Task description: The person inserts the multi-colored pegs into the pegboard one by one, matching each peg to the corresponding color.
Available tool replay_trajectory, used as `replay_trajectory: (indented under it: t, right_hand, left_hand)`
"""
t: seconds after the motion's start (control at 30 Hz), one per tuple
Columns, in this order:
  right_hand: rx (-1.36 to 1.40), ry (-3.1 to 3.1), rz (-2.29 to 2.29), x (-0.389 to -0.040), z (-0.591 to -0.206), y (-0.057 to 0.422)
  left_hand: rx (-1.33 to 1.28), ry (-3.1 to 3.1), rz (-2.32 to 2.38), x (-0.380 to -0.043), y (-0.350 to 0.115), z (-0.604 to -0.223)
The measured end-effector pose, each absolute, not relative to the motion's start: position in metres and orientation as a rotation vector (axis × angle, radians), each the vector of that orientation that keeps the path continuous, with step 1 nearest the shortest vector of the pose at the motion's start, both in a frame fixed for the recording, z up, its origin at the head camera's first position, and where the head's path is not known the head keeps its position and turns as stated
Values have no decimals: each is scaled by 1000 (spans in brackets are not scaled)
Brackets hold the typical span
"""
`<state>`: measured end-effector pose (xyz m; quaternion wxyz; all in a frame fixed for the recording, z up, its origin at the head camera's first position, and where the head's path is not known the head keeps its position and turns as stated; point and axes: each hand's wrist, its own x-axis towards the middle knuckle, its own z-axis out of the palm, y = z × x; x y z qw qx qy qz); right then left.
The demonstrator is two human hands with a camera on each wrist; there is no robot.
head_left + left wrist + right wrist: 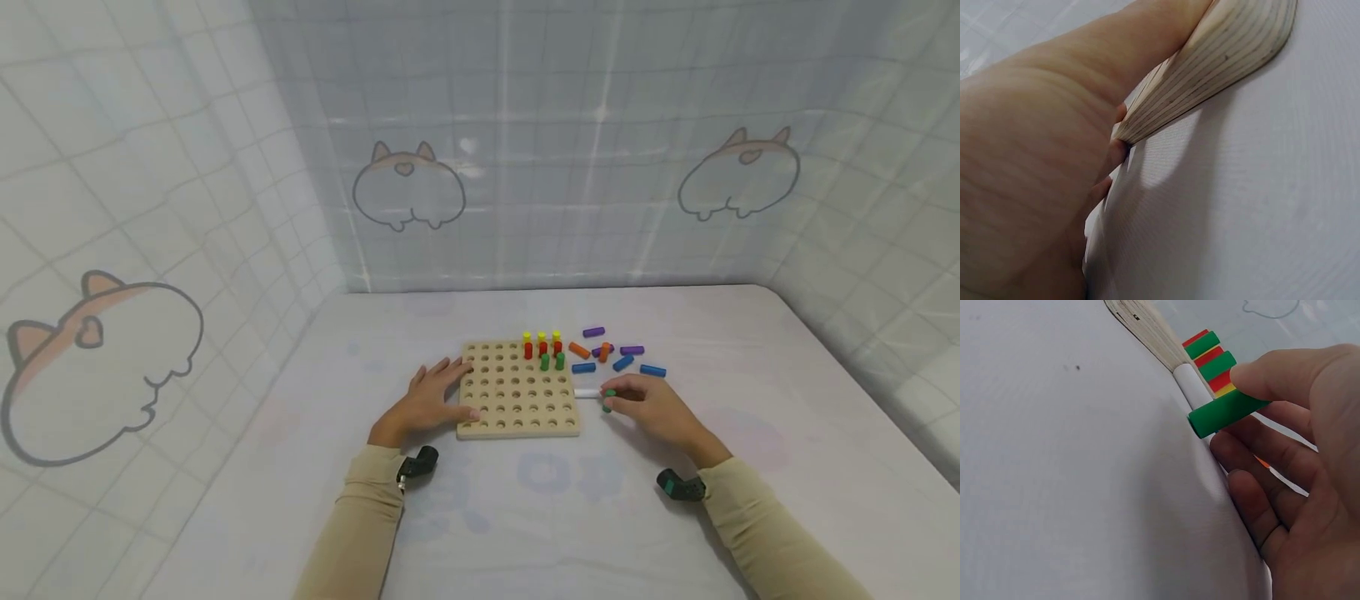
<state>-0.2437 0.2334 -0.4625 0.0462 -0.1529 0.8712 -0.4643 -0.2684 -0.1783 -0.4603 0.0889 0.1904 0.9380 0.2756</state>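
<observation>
A square wooden peg board (517, 432) with rows of round holes lies on the table. My left hand (427, 400) rests along its left side, fingers spread, with thumb and fingertips on the board. Between thumb and fingers, my right hand (656, 408) pinches a green peg (1224, 414), held just right of the board. Beneath it a white peg (587, 394) lies on the table by the board's right edge. Three yellow pegs (542, 337), three red pegs (543, 349) and two green pegs (545, 363) stand upright in holes at the back right.
Loose pegs lie right of the board's back corner: orange (579, 350), purple (632, 350) and blue (652, 371). A white cloth covers the table (525, 517). Tiled-pattern curtains (555, 233) with cartoon drawings enclose its back and sides.
</observation>
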Motion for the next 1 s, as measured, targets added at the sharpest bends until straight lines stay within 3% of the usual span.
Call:
replay_trajectory:
  t: [1.0]
  right_hand:
    - [-348, 2548, -1781, -254, -462, 229]
  left_hand:
    - [581, 2795, 798, -269, -179, -462]
